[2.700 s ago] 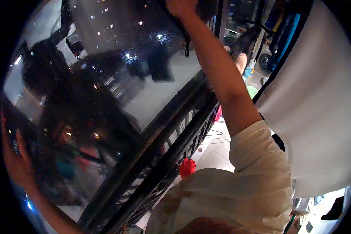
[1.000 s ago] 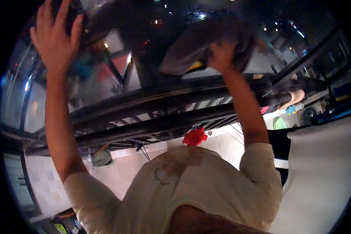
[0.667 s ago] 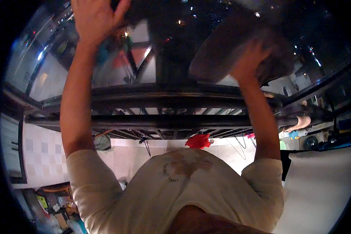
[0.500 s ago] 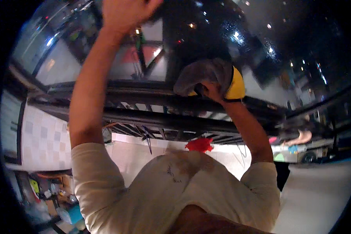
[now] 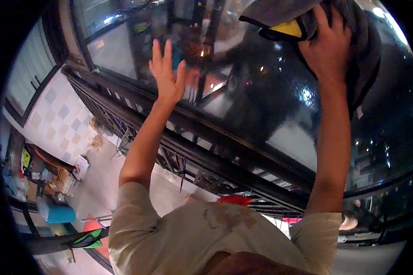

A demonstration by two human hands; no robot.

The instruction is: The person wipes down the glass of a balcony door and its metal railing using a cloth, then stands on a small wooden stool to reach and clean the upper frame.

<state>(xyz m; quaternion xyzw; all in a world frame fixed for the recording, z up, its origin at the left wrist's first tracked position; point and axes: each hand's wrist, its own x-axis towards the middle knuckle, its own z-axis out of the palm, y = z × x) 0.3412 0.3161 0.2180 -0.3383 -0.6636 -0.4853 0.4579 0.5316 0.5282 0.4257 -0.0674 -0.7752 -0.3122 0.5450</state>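
Observation:
My right hand (image 5: 328,50) presses a grey towel (image 5: 363,55) with a yellow underside and dark edging against the window glass (image 5: 261,96), high on the right. The towel's folds bunch around the fingers and one part hangs down past the wrist. Farther left, my left hand (image 5: 168,80) is raised close to the pane with its fingers spread, holding nothing. Whether its fingertips touch the glass I cannot tell. City lights and reflections show in the dark pane.
Below the window runs a dark metal railing (image 5: 206,160). A red thing (image 5: 234,200) lies low beyond my shirt. At left are a tiled wall (image 5: 55,114), a blue container (image 5: 57,213), papers (image 5: 80,167) and a green-edged tool (image 5: 88,238) by a dark bar.
My right hand has carried the towel up and to the right across the glass. My left hand has come lower, fingers now spread. The whole view has tilted and turned.

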